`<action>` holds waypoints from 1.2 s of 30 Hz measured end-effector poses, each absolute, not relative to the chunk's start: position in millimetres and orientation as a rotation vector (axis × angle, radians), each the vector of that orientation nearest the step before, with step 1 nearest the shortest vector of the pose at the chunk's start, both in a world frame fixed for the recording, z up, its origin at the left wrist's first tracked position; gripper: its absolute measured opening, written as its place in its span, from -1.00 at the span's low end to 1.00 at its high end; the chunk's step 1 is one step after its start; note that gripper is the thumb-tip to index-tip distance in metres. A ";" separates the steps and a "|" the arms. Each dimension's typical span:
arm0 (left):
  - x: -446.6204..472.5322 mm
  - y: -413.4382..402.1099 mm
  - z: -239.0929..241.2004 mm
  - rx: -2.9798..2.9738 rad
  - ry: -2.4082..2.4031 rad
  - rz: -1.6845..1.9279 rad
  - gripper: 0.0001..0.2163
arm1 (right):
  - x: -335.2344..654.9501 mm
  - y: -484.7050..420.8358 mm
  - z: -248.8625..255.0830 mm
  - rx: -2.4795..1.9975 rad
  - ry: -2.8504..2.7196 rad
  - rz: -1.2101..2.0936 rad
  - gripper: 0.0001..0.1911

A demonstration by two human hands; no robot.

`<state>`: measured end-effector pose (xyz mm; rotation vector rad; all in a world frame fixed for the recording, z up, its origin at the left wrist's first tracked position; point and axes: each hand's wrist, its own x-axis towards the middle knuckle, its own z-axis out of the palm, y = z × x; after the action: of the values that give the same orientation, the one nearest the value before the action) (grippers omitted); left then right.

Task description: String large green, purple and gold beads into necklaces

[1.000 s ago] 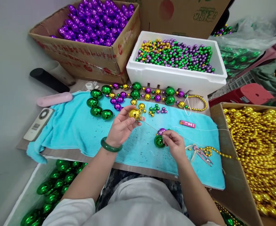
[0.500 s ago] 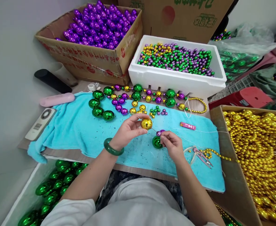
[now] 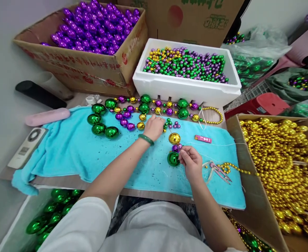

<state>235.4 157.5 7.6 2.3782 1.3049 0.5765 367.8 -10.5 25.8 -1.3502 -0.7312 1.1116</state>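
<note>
My left hand [image 3: 154, 127], a green bangle on its wrist, is closed on a thin thread that runs up from a large gold bead [image 3: 174, 138]. Small loose green beads [image 3: 169, 121] and purple beads [image 3: 176, 125] lie just right of its fingers. My right hand [image 3: 192, 161] pinches the string of beads beside a small purple bead [image 3: 179, 146]. Below the gold bead on this string are a darker purple bead [image 3: 174, 149] and a large green bead [image 3: 173, 159]. The fingers partly hide these beads.
On the blue towel [image 3: 133, 164] lie a finished-looking bead strand [image 3: 146, 98], a pink lighter [image 3: 203, 139] and thread snips [image 3: 220, 173]. Behind stand a carton of purple beads [image 3: 130, 57] and a white foam box [image 3: 185, 87]. A gold-bead carton [image 3: 259, 196] stands right.
My left hand has let go of the gold bead and moved up and away, drawing the thread. The gold bead now sits against the purple beads. My right hand keeps its pinch.
</note>
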 end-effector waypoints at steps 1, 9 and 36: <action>240.2 163.0 6.6 2.387 1.325 0.531 -0.79 | 368.3 -10.5 26.0 -1.352 -0.728 1.113 -0.73; 243.4 167.0 17.9 2.063 1.335 0.717 -0.90 | 378.5 -11.2 26.9 -1.360 -0.666 1.090 -0.73; 176.0 124.6 63.8 0.436 0.758 1.096 -0.87 | 365.2 -10.4 30.7 -1.420 -0.830 1.076 -0.82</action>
<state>176.0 124.6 63.8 0.4364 0.7579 1.0963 365.2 -10.4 30.7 -1.4199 -0.8301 1.0760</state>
